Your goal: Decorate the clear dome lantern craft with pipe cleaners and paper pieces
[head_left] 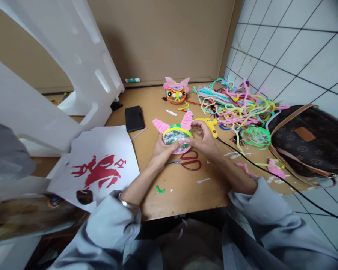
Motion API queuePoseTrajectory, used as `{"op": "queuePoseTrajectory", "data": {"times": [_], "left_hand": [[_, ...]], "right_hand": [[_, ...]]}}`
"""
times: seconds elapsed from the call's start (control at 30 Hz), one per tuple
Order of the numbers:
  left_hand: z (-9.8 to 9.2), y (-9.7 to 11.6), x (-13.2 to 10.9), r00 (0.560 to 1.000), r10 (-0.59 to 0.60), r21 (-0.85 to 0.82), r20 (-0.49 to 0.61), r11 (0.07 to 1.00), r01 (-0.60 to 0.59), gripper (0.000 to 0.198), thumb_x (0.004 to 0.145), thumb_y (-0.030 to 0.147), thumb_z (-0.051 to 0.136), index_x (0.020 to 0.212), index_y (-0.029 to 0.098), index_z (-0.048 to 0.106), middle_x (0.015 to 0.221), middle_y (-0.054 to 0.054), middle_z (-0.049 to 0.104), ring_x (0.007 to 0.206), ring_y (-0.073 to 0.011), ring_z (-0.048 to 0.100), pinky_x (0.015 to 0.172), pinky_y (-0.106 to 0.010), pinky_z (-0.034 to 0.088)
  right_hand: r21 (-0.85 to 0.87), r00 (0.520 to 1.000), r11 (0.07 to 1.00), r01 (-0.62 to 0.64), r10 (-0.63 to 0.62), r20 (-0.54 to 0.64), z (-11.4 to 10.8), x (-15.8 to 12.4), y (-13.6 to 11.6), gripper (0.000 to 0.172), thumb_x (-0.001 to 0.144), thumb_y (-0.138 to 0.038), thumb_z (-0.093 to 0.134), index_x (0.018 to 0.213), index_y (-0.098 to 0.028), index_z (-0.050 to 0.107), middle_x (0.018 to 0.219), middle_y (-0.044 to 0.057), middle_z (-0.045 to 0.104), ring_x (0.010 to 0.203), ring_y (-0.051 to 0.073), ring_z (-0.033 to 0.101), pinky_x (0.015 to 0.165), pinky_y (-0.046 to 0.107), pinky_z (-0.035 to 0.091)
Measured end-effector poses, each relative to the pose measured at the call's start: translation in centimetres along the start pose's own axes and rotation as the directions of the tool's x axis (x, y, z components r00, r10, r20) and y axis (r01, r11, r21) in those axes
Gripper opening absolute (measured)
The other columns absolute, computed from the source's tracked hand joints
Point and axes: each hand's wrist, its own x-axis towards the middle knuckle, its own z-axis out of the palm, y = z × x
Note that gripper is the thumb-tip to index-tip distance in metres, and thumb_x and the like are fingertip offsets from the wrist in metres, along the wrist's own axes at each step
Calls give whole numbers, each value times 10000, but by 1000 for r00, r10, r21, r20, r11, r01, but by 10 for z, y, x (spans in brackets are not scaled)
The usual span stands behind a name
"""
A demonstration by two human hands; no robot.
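Between my two hands is a round pipe-cleaner craft piece (177, 135), with two pink ears, a yellow band and a green and white middle. My left hand (163, 147) grips its lower left edge, thumb across the front. From the right, my right hand (202, 139) holds it with the thumb on the front and fingers near the right ear. Just below lie red-handled scissors (190, 163), partly under the piece. A yellow glue gun (211, 125) rests right behind my right hand. Farther back stands a finished-looking pipe-cleaner lion head (176, 92) with pink ears.
A heap of coloured pipe cleaners (236, 101) covers the back right, beside a green coiled piece (255, 136) and a brown handbag (304, 137). The glue gun's black cord (259, 165) runs right. On the left are a black phone (134, 118) and paper (101, 165) with red shapes.
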Motion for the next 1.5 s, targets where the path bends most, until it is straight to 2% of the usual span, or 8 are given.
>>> {"op": "queuePoseTrajectory", "data": {"times": [0.3, 0.5, 0.67, 0.93, 1.07, 1.27, 1.5], "left_hand": [[-2, 1, 1, 999, 15, 29, 48, 999, -16, 823, 444, 472, 936, 1120, 170, 577, 1084, -105, 731, 1010, -265, 696, 910, -381, 558], [-2, 4, -1, 996, 16, 35, 87, 999, -19, 870, 395, 457, 959, 1120, 179, 565, 1116, -113, 730, 1032, -277, 703, 935, -399, 562], [-3, 2, 0, 994, 20, 62, 111, 998, -27, 874, 407, 429, 957, 1148, 176, 567, 1157, -116, 721, 1087, -286, 692, 975, -405, 549], [-3, 1, 0, 997, 20, 69, 80, 997, -25, 856, 439, 444, 942, 1164, 172, 576, 1158, -117, 724, 1091, -282, 689, 988, -401, 542], [-3, 1, 1, 997, 4, 48, 77, 999, -8, 858, 437, 449, 941, 1162, 169, 576, 1163, -122, 722, 1088, -283, 685, 986, -405, 541], [-4, -1, 3, 998, 18, 52, 67, 998, -21, 828, 453, 441, 936, 1151, 173, 581, 1154, -113, 719, 1060, -270, 687, 965, -391, 542], [-2, 3, -1, 997, 26, 97, 75, 995, -33, 854, 454, 464, 939, 1162, 171, 562, 1166, -125, 706, 1071, -276, 681, 969, -395, 533]], "right_hand": [[1, 1000, 1000, 8, -8, 15, 1, 2, 4, 695, 639, -603, 842, 1158, -250, 546, 1241, 100, 654, 1209, 297, 599, 1087, 513, 427], [-35, 999, 998, 49, -49, 11, -1, 2, 3, 657, 659, -565, 838, 1158, -250, 549, 1235, 92, 645, 1205, 288, 593, 1089, 504, 438], [-44, 999, 998, 49, -49, 9, -2, 2, 4, 649, 664, -548, 833, 1171, -254, 553, 1260, 94, 643, 1219, 291, 587, 1102, 514, 433], [-66, 999, 998, -25, 23, -34, -2, 3, 10, 1007, 622, -632, 845, 1468, -245, 458, 1330, 140, 599, 1272, 328, 553, 1111, 555, 416], [-81, 1000, 996, -28, 27, -14, -6, 5, 9, 1018, 626, -663, 831, 1486, -256, 468, 1319, 131, 600, 1290, 330, 532, 1125, 556, 400], [-35, 999, 999, -17, 15, -52, -7, 5, 9, 986, 607, -686, 834, 1446, -285, 505, 1278, 106, 605, 1245, 308, 556, 1111, 525, 415], [-96, 999, 995, -5, 1, -43, -7, 4, 10, 994, 626, -639, 844, 1475, -274, 475, 1277, 111, 600, 1235, 301, 554, 1106, 526, 426]]}}
